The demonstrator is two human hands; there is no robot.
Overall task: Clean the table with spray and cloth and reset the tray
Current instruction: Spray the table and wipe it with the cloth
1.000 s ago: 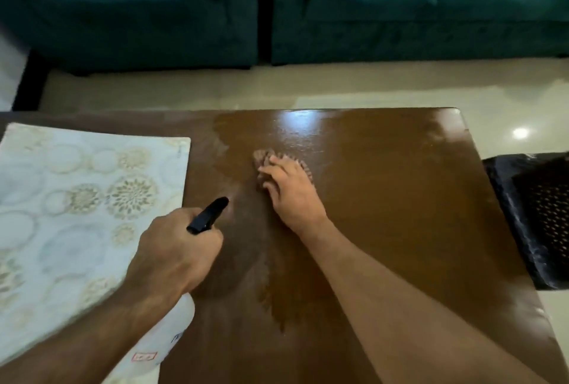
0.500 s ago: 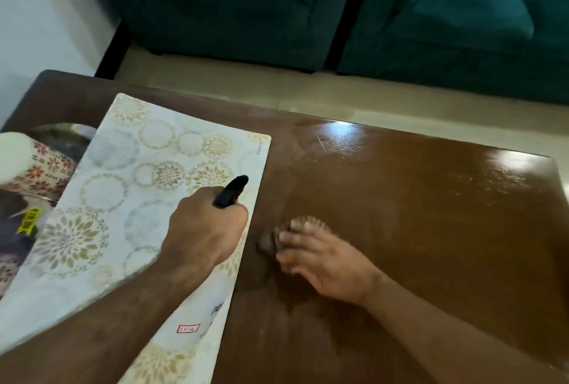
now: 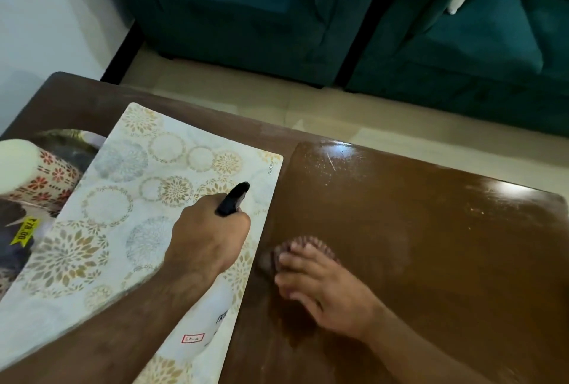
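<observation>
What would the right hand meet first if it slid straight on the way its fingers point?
The right hand, pressing the cloth on the table, points left toward the patterned mat. The mat's near edge likely comes first, just beyond the cloth; the left hand looks higher.

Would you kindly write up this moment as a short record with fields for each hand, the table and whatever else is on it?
left hand: grips spray bottle, black nozzle pointing away, held above the patterned placemat
right hand: fingers flat, pressing brown cloth onto the table
table: dark wood, glossy, wet streaks near the cloth
cloth position: just right of the placemat's edge
far left: floral mug, item with yellow price tag
background: teal sofa
</observation>
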